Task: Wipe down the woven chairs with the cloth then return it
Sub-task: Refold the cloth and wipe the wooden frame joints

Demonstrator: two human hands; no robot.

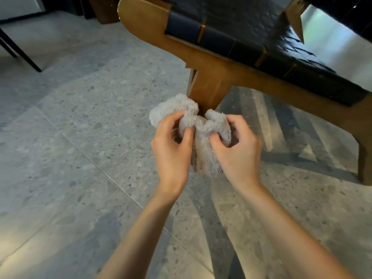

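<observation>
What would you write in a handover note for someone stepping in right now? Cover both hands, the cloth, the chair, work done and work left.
Left hand: grips the fluffy grey cloth's left side.
Right hand: pinches its right side.
Cloth: bunched between both hands, in front of the wooden chair leg.
Woven chair: standing on the terrazzo floor.
Done: how much is wiped cannot be told.
Left: finish wiping, return the cloth.

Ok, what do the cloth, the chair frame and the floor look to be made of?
The cloth: fluffy pale grey microfibre or terry, judging by its shaggy pile. The chair frame: apparently wood, smooth matt brown finish; grain too blurred to confirm. The floor: speckled grey terrazzo-style tile, with thin joint lines.
</observation>
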